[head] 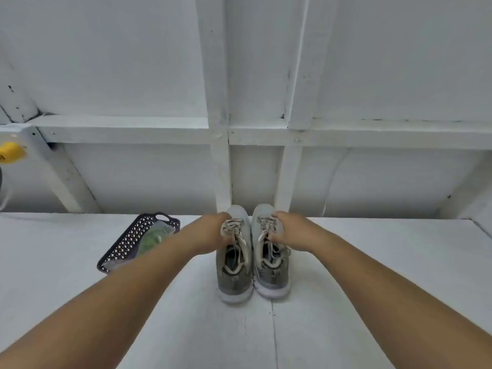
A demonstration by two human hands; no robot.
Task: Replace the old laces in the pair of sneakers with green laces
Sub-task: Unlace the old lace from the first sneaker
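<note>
Head view: A pair of grey sneakers stands side by side on a white table [372,262], heels toward the camera and toes toward the white panelled wall [133,62]. The left sneaker [234,278] and the right sneaker [271,275] touch, or nearly touch, along their inner sides.

The left hand [213,231] grips the left sneaker from its outer side, fingers curled over the laced area and thumb near the tongue. The right hand [288,231] grips the right sneaker in the same manner from its outer side. Both forearms are extended forward from the bottom corners of the frame.

The old laces [233,226], pale and dull, are threaded in both shoes, loose ends lying around the openings.

A dark perforated basket [125,246] sits on the table to the left of the sneakers, partly hidden by the left forearm. Inside it lies a clear packet holding the green laces [151,239]; detail is blurred.

A yellow object [10,153] shows at the left edge; what it is cannot be told.
</note>
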